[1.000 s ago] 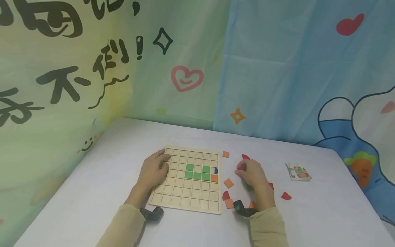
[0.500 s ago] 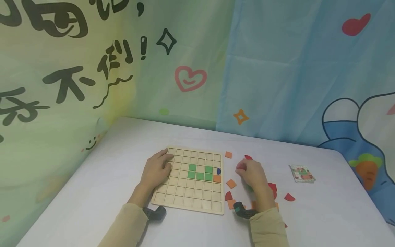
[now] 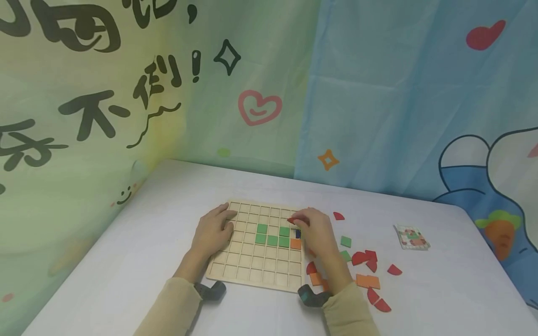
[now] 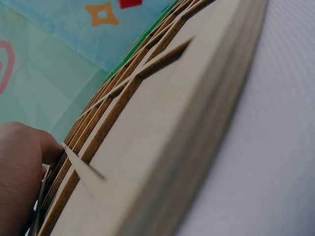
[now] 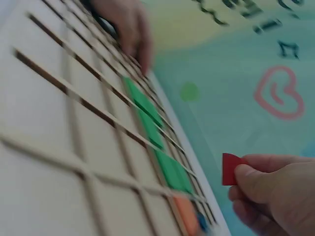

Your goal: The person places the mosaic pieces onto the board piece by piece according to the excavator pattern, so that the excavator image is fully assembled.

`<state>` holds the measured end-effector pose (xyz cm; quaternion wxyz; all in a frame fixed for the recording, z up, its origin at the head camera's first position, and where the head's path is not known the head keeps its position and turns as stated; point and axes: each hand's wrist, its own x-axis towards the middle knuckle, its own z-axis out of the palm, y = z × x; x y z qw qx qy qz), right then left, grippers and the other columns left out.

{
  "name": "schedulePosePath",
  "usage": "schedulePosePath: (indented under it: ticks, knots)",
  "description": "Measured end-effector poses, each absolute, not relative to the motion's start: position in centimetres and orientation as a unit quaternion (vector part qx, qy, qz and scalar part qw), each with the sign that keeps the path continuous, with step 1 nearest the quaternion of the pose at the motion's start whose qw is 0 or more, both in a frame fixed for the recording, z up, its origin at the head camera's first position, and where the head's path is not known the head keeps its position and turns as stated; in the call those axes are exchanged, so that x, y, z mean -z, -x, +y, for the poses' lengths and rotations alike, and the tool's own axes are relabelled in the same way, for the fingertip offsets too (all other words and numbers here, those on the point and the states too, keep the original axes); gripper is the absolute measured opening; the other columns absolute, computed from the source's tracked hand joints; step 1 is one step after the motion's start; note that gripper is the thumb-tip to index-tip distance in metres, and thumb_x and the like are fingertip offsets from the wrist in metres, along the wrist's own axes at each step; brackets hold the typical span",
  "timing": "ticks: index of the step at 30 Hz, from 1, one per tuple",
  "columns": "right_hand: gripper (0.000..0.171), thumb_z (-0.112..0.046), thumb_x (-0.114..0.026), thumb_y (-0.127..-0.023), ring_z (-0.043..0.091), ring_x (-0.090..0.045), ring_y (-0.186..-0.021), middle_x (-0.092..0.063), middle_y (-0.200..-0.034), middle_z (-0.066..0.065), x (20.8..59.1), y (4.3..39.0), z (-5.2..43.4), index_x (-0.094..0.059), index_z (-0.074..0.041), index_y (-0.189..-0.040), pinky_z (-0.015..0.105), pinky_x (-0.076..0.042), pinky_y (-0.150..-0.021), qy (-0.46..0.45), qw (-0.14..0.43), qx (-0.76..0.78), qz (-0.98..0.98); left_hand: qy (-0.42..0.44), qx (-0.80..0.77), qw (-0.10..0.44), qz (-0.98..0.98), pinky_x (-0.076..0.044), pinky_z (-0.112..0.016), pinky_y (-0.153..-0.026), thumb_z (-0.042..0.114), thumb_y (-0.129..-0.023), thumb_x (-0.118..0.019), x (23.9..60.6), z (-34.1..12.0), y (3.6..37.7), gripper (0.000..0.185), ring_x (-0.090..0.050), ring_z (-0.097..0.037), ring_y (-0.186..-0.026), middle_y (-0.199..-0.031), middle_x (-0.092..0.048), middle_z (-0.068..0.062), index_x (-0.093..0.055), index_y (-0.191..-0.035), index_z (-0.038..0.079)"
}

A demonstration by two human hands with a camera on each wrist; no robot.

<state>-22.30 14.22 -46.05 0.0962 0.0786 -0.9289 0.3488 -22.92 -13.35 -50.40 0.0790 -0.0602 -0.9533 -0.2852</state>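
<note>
A wooden grid board [image 3: 252, 260] lies on the white table with several green square tiles [image 3: 272, 241], an orange square tile [image 3: 295, 244] and a dark blue piece [image 3: 298, 234] in its cells. My left hand [image 3: 211, 231] rests on the board's left edge, fingers relaxed; its thumb [image 4: 47, 147] touches the grid in the left wrist view. My right hand [image 3: 317, 231] pinches a red quarter-circle piece [image 5: 228, 169] between thumb and finger. It holds the piece above the board's right side, near the blue piece. Part of the blue piece is hidden by the right hand.
Right of the board lie loose pieces: a red quarter circle [image 3: 338, 216], green squares [image 3: 346, 241], orange squares [image 3: 367, 281] and more red quarter circles [image 3: 382, 305]. A small stack of pattern cards [image 3: 412, 237] lies farther right. Printed curtains [image 3: 378, 116] stand behind the table.
My right hand has moved left from the loose pieces to over the board's right side, carrying the red piece. Green and red pieces it covered now show. The left hand stays on the board.
</note>
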Motion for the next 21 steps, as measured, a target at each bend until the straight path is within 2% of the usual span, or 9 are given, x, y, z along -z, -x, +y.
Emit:
schedulePosePath:
  ticks: [5,9,21]
  knots:
    - [0.011,-0.011,-0.069,-0.085,0.017,-0.063,-0.086,-0.066,-0.090,-0.002,46.5,21.6,11.8,-0.075,-0.016,-0.092,0.032,-0.056,-0.075,-0.141,0.127,-0.336,-0.923,0.063,0.285,0.082,-0.953,-0.032,-0.050,-0.114,0.022,-0.088,-0.051,50.4,-13.3,22.9,0.037,-0.040,-0.028,-0.137,-0.146,-0.046,-0.006,-0.063,-0.123,0.018]
    - [0.012,-0.008,-0.069,-0.084,0.017,-0.064,-0.087,-0.066,-0.090,-0.002,47.0,21.2,10.7,-0.075,-0.014,-0.093,0.032,-0.056,-0.077,-0.171,0.130,-0.319,-0.923,0.062,0.285,0.078,-0.953,-0.031,-0.051,-0.114,0.021,-0.088,-0.051,50.2,-13.3,22.8,0.037,-0.040,-0.029,-0.137,-0.146,-0.046,-0.007,-0.063,-0.123,0.018]
    - [0.014,-0.007,-0.067,-0.085,0.017,-0.065,-0.087,-0.066,-0.090,-0.002,47.9,21.1,10.1,-0.074,-0.013,-0.095,0.031,-0.057,-0.078,-0.182,0.135,-0.309,-0.924,0.064,0.291,0.083,-0.951,-0.031,-0.050,-0.114,0.020,-0.088,-0.052,50.3,-13.3,22.9,0.037,-0.040,-0.030,-0.137,-0.146,-0.047,-0.007,-0.063,-0.123,0.017]
